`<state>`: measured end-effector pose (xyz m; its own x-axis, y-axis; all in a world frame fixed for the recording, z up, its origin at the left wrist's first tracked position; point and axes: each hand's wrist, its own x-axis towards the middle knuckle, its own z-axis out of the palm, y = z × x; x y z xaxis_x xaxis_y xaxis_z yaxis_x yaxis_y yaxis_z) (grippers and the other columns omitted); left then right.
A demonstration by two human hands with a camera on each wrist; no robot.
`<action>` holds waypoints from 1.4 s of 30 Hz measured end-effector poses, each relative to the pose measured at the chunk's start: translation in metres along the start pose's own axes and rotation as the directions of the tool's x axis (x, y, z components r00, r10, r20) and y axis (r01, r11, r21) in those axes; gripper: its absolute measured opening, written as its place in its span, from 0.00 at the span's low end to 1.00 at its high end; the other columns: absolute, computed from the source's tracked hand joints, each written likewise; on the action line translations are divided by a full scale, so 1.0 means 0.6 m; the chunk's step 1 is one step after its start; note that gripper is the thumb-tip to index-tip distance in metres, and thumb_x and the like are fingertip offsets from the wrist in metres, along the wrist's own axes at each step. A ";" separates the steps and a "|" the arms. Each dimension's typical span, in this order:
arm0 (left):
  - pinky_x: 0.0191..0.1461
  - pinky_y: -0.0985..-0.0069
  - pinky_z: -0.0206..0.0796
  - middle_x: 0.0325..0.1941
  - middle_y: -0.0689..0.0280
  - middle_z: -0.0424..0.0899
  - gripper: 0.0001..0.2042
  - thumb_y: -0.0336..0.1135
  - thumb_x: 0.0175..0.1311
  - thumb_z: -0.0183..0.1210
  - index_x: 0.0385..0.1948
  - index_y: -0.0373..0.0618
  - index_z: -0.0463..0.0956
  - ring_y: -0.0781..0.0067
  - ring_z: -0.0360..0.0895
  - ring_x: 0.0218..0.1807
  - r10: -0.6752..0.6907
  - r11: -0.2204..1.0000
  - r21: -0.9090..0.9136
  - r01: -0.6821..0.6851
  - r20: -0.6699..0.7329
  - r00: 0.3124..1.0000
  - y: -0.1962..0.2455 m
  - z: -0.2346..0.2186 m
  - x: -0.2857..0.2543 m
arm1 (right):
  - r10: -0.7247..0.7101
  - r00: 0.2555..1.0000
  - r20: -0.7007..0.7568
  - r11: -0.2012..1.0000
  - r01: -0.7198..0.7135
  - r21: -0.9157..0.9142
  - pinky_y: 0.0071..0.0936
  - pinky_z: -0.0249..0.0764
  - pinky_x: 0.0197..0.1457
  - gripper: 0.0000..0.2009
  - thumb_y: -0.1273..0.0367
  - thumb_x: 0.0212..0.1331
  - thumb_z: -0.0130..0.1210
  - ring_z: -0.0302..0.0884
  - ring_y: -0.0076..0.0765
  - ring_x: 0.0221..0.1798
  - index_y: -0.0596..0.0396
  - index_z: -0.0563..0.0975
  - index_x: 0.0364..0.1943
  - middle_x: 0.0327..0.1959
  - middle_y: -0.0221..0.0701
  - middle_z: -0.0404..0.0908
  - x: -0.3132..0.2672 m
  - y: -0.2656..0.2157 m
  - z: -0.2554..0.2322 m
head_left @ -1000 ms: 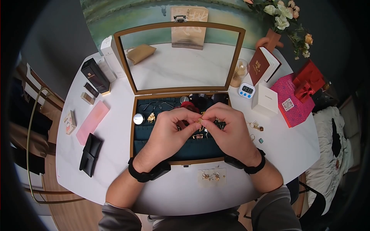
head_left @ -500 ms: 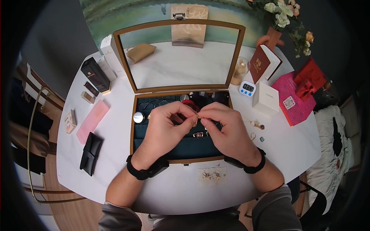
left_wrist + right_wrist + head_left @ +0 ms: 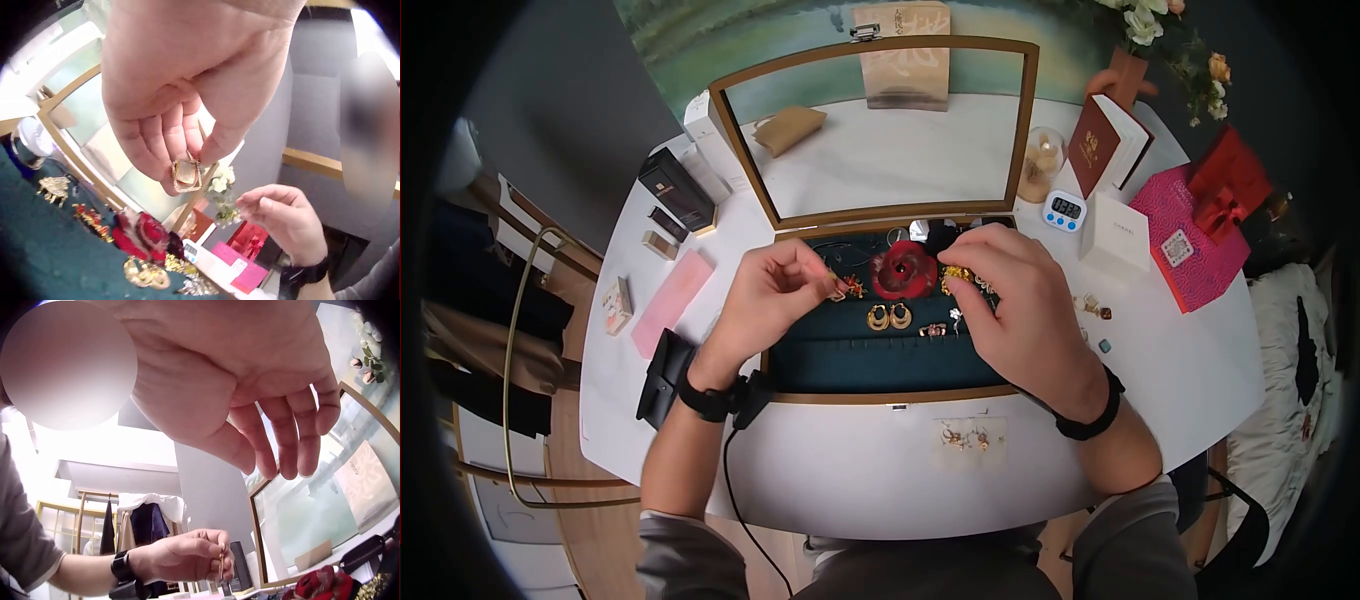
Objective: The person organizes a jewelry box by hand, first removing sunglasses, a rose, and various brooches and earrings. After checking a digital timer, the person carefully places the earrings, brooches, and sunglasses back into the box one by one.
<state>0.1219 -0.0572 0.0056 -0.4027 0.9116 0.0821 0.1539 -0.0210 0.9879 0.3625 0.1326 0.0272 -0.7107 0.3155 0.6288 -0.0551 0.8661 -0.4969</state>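
The left hand [image 3: 772,300] pinches a small gold earring between thumb and fingertips, above the left part of the open jewelry box [image 3: 880,398]. In the left wrist view the earring [image 3: 187,175] shows a squarish, pale face with a beaded edge. The right hand [image 3: 1035,320] hovers over the box's right part, fingers loosely bent; in the right wrist view nothing is between its fingers [image 3: 287,437]. Between the hands lie a red flower ornament [image 3: 903,270] and a pair of gold hoop earrings [image 3: 890,317] on dark green lining. A gold piece [image 3: 956,278] is beside the right fingertips.
The raised glass lid [image 3: 1032,130] stands behind the box. A clear card with earrings [image 3: 970,440] lies in front. To the right are a timer [image 3: 1064,210], a white box [image 3: 1115,232] and a pink bag [image 3: 1190,245]; a black case [image 3: 666,372] lies left.
The hands, earlier touching at the fingertips over the box, have separated. The left hand moved left with the earring, and the right moved right, uncovering the flower and hoops. The head view shifted slightly.
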 end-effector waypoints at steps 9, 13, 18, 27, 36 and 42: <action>0.50 0.79 0.80 0.37 0.65 0.91 0.02 0.21 0.74 0.64 0.40 0.35 0.85 0.78 0.88 0.42 -0.224 0.960 0.194 0.200 0.111 0.968 -0.009 -0.013 0.012 | -0.003 1.000 -0.022 0.999 0.003 -0.036 0.43 0.79 0.52 0.08 0.78 0.60 0.68 0.85 0.55 0.46 0.61 0.84 0.43 0.44 0.41 0.87 0.001 0.001 -0.017; 0.45 0.78 0.79 0.34 0.66 0.89 0.02 0.19 0.71 0.64 0.39 0.35 0.86 0.78 0.85 0.38 -0.322 0.854 0.473 0.218 0.151 0.935 -0.015 -0.022 0.033 | 0.000 1.000 -0.029 1.000 -0.001 -0.029 0.44 0.79 0.51 0.08 0.78 0.60 0.68 0.85 0.55 0.47 0.61 0.84 0.42 0.43 0.41 0.86 0.002 0.003 -0.021; 0.45 0.77 0.78 0.35 0.65 0.90 0.04 0.18 0.69 0.63 0.40 0.33 0.87 0.77 0.84 0.36 -0.430 0.773 0.575 0.269 0.162 0.888 -0.005 -0.011 0.045 | -0.007 0.999 -0.046 1.000 0.006 -0.011 0.44 0.80 0.50 0.07 0.78 0.60 0.68 0.85 0.56 0.45 0.62 0.84 0.41 0.42 0.42 0.86 0.002 0.002 -0.028; 0.45 0.71 0.80 0.34 0.60 0.92 0.06 0.22 0.66 0.65 0.39 0.33 0.89 0.70 0.87 0.37 -0.450 0.632 0.744 0.218 0.122 0.885 -0.023 0.012 0.057 | -0.013 0.999 -0.045 1.000 0.014 0.013 0.43 0.82 0.49 0.07 0.78 0.61 0.67 0.86 0.55 0.45 0.63 0.85 0.42 0.43 0.42 0.86 0.002 -0.006 -0.031; 0.48 0.68 0.81 0.35 0.55 0.93 0.06 0.24 0.65 0.66 0.39 0.36 0.91 0.63 0.91 0.41 -0.432 0.554 0.811 0.191 0.084 0.898 -0.023 0.024 0.068 | -0.019 0.999 -0.033 1.000 0.020 0.014 0.42 0.83 0.49 0.07 0.78 0.62 0.67 0.86 0.55 0.44 0.63 0.85 0.43 0.44 0.42 0.86 0.001 -0.007 -0.030; 0.49 0.69 0.80 0.35 0.57 0.92 0.06 0.25 0.66 0.66 0.39 0.37 0.90 0.65 0.89 0.40 -0.432 0.524 0.836 0.163 0.096 0.897 -0.025 0.026 0.068 | -0.028 0.999 -0.025 0.999 0.028 0.015 0.42 0.83 0.49 0.07 0.78 0.62 0.67 0.87 0.55 0.45 0.63 0.84 0.42 0.44 0.42 0.86 0.001 -0.007 -0.028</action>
<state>0.1174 -0.0130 -0.0077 -0.3407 0.8659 -0.3662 0.7694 0.4807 0.4207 0.3740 0.1357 0.0396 -0.6911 0.3007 0.6573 -0.0856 0.8689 -0.4875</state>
